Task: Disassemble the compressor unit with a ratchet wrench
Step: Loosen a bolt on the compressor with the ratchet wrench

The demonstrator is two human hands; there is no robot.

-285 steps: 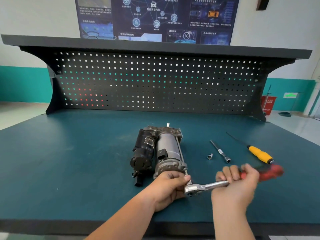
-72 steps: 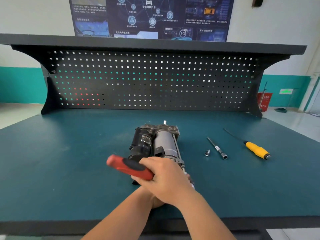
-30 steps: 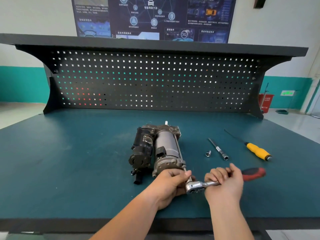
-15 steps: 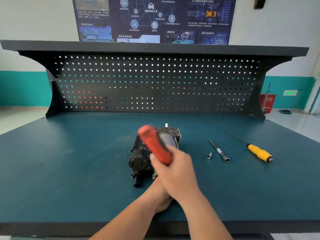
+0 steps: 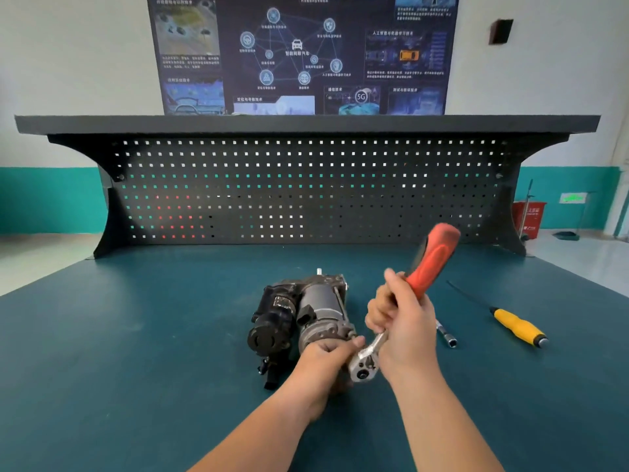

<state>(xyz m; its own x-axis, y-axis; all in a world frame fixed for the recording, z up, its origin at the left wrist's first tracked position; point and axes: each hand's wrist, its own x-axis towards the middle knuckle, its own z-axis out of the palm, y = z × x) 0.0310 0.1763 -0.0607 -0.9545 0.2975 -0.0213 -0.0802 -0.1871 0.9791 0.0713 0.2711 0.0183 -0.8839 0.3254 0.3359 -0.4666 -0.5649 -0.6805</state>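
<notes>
We see the compressor unit (image 5: 306,315) lying at the centre of the frame on the teal desk (image 5: 136,335), its length running away from us. The left hand (image 5: 323,366) grips its near end, beside the steel head of the ratchet wrench (image 5: 432,264). The right hand (image 5: 405,321) is wrapped round the wrench, whose red handle tilts toward the upper right. Further right lie a socket extension (image 5: 446,335) and a yellow screwdriver (image 5: 517,327).

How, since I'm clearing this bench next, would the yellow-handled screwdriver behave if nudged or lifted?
The yellow-handled screwdriver lies flat on the workbench; its rounded handle would probably let it roll if pushed sideways. Its thin shaft looks stiff, not floppy. It is likely light, with weight toward the handle.
</notes>
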